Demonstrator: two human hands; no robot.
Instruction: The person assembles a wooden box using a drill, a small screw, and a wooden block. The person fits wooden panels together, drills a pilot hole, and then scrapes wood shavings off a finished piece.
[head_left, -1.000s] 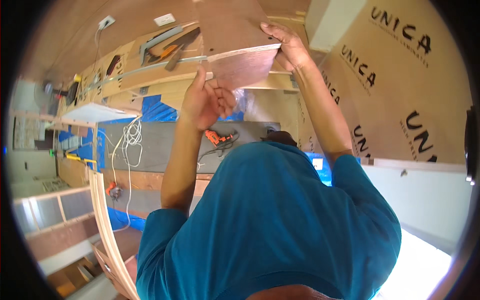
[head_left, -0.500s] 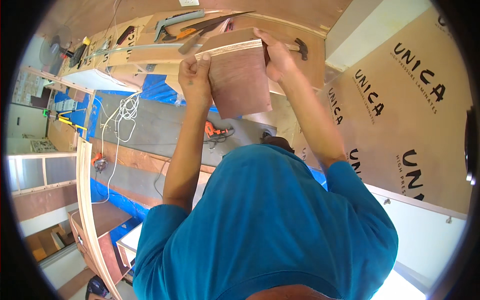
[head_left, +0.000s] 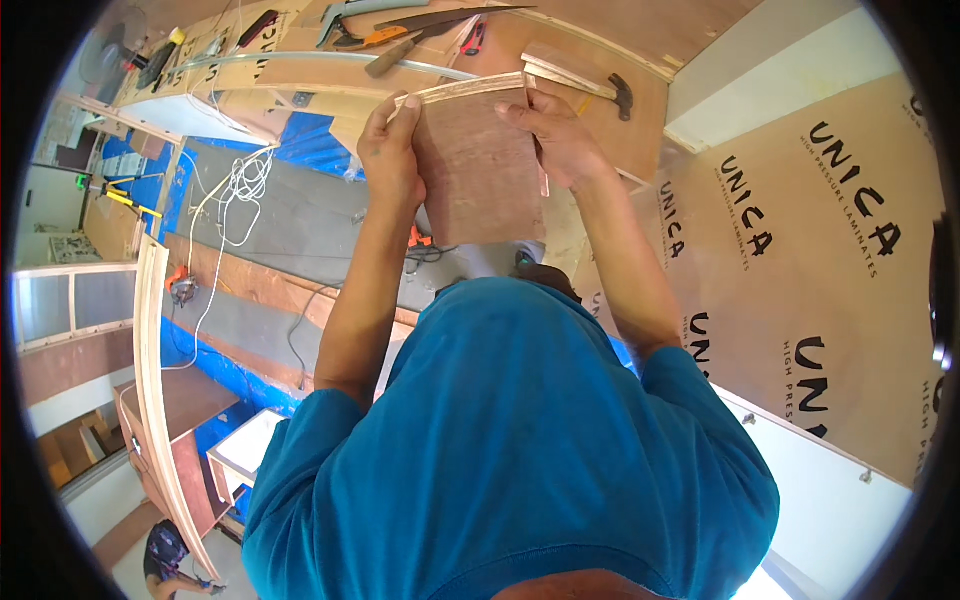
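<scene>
Nearest to me is my blue shirt, and just past it, in the middle, I hold a brown wood piece up in the air. My left hand pinches its far left corner, thumb by the edge and fingers bent at the side. My right hand pinches the far right side, thumb on the brown face; I cannot tell where all the fingers behind it go. The far edge is pale and looks like thin layers, so I think it is plywood. I guess it is stiff and won't bend, not too heavy for two hands, and hard to break. The face looks smooth, so it might slip a bit, and the raw edge may be scratchy. The two sides look like the best place to hold it, with a thumb on each. Past it to the left, a white cord lies in a tangle over the gray floor. Farthest away is the table, with a hammer on the right and a saw more to the left.
</scene>
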